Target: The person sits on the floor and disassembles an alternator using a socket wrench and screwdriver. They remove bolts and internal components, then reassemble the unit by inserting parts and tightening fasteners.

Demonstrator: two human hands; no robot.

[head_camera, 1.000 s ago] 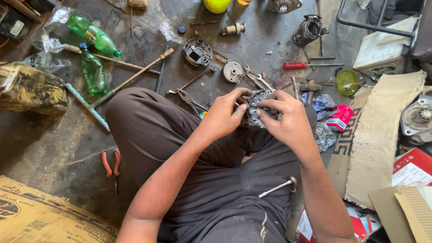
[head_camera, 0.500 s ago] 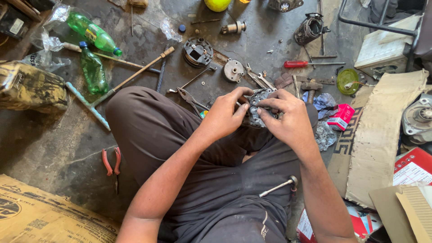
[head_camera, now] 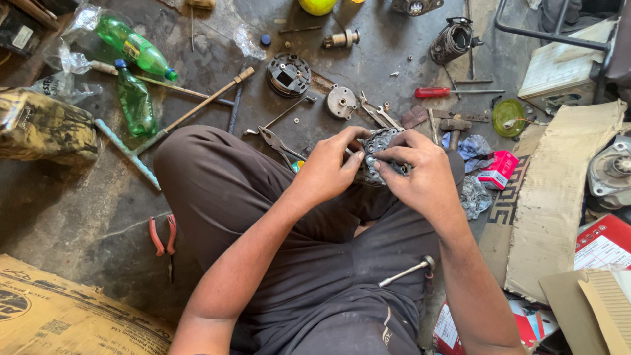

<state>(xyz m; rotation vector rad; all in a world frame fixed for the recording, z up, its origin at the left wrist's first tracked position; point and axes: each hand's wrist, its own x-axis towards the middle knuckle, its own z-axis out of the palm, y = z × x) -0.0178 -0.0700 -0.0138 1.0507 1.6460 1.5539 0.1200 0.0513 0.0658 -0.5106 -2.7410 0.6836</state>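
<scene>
While both hands (head_camera: 332, 167) (head_camera: 420, 174) grip metal part (head_camera: 378, 141), red carton (head_camera: 497, 169) nearby

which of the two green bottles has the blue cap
The green bottle standing nearer the person's knee, blue cap pointing up the picture. The other green bottle, farther off beside the clear plastic bags, shows a green cap end.

The person wears dark grey-brown trousers (head_camera: 236, 197) of a loose, soft cloth that creases in folds over the thighs and knees, with a small pale mark printed near the lower edge of the view. Both forearms are bare from the elbow down, with no sleeve, watch, band or glove showing on either. The left hand (head_camera: 328, 171) and the right hand (head_camera: 420, 177) are bare too, with no rings to be seen, and the fingers (head_camera: 358, 158) look smudged with dark grime at the tips.
</scene>
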